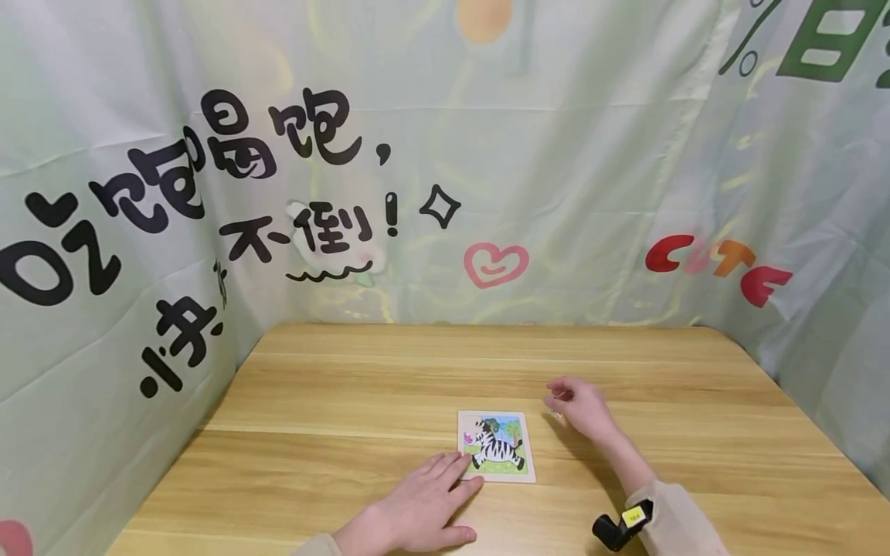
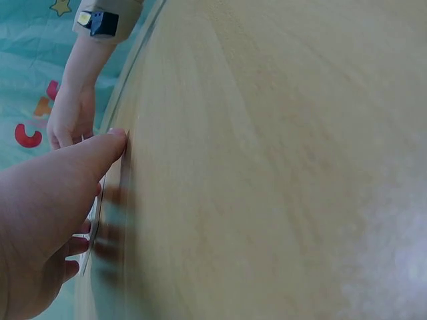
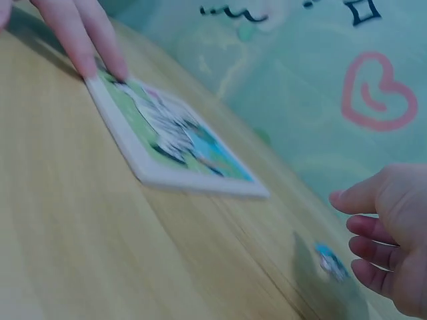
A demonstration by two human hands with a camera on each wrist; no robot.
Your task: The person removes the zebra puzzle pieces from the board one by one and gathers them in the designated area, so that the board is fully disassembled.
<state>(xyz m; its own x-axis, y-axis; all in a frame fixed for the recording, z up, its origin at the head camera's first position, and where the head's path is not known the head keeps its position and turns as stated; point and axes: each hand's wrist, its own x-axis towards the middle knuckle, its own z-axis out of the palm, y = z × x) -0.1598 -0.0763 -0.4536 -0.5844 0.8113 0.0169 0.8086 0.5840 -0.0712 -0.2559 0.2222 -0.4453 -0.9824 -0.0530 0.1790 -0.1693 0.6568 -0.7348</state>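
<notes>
A square zebra puzzle (image 1: 497, 446) with a pale frame lies flat on the wooden table. Its upper left corner shows bare pale backing. My left hand (image 1: 424, 506) lies spread palm down, its fingertips touching the puzzle's lower left edge; in the right wrist view two of its fingers (image 3: 100, 47) press that edge. To the right of the puzzle, my right hand (image 1: 584, 409) hovers low with fingers loosely bent. Just beyond those fingers is a small colourful puzzle piece (image 3: 330, 262), apparently apart from them. Whether the piece touches the table is unclear.
The wooden table (image 1: 334, 386) runs back to a pale printed curtain (image 1: 570, 170) that hangs behind it and along both sides. A black wrist camera (image 1: 622, 525) is strapped on the right sleeve.
</notes>
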